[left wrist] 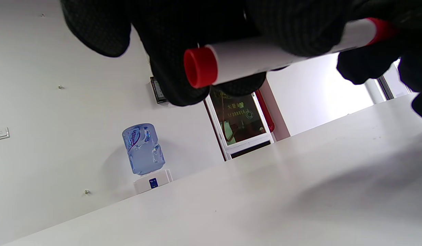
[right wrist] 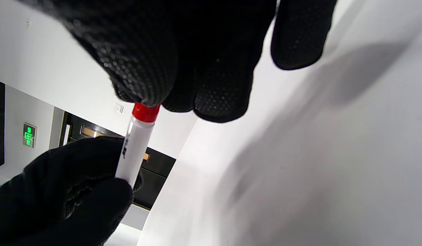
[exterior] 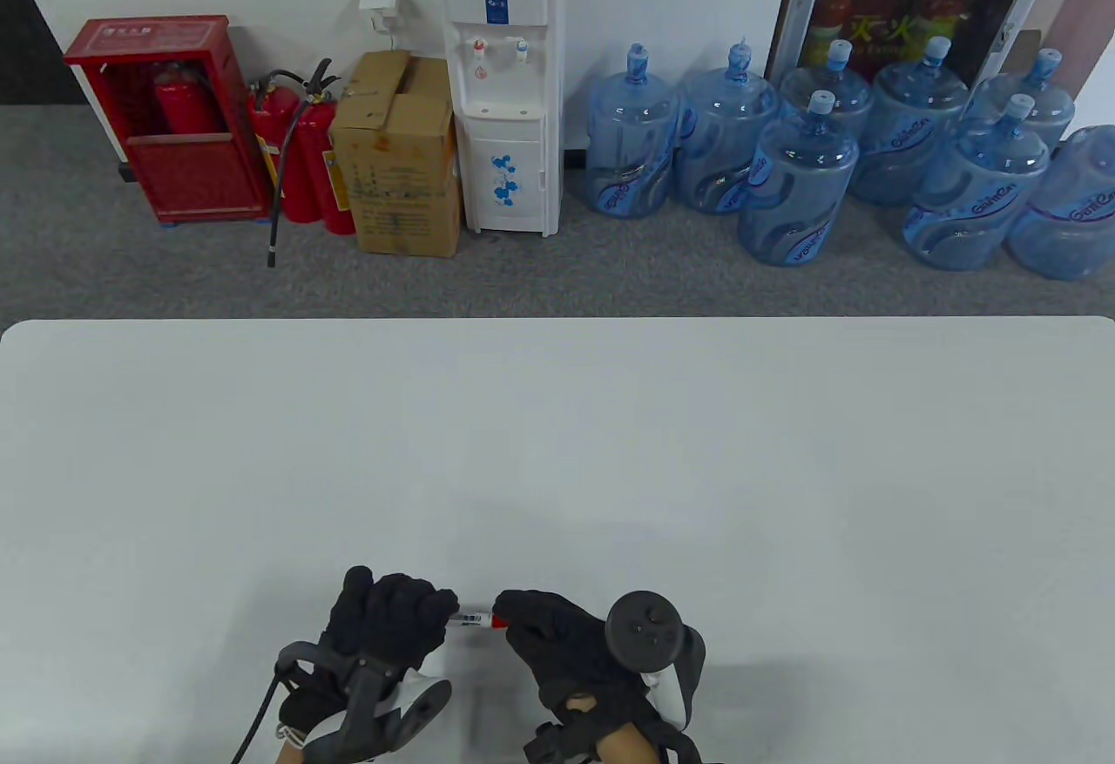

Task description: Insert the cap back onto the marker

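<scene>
Both hands are working just above the desk [exterior: 557, 450] near its front edge: the left hand [exterior: 392, 625] is gripping the white marker [exterior: 470, 618] with fingers wrapped around its barrel, while the right hand [exterior: 557, 638] is pinching the red cap [right wrist: 146, 112], fingers clamped on it at the marker's end.

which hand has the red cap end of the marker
The right hand: its fingertips cover the red cap at that end of the marker. The left hand grips the white barrel, whose other red end pokes out bare.
</scene>
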A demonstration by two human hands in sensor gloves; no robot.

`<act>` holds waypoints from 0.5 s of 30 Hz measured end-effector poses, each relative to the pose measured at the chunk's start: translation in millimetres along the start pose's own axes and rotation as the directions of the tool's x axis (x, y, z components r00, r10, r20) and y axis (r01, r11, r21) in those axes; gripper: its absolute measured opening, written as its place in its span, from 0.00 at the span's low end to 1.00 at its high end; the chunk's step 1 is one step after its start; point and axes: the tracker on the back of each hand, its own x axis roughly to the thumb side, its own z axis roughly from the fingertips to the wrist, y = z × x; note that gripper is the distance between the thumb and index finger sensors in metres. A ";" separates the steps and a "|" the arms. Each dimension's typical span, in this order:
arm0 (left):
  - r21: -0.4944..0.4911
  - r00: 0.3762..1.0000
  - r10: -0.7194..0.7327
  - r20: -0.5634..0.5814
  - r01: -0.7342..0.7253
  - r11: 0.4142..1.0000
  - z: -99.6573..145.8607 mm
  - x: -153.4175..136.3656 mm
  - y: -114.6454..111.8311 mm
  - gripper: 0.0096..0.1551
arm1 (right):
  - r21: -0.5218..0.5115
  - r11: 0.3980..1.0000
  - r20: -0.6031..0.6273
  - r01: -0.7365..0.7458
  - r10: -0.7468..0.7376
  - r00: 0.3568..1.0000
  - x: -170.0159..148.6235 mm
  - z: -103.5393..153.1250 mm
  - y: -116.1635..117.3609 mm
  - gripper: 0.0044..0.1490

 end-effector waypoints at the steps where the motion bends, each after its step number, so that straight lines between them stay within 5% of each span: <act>1: 0.001 1.000 0.001 0.000 -0.001 1.000 0.0 -0.1 0.0 0.26 | 0.001 1.000 0.001 -0.001 0.001 1.000 0.1 0.1 0.1 0.25; 15: 0.044 0.999 -0.009 0.039 0.007 0.999 3.2 11.5 2.0 0.28 | 0.073 0.994 -0.041 0.076 -0.074 0.996 -3.1 -1.7 4.0 0.30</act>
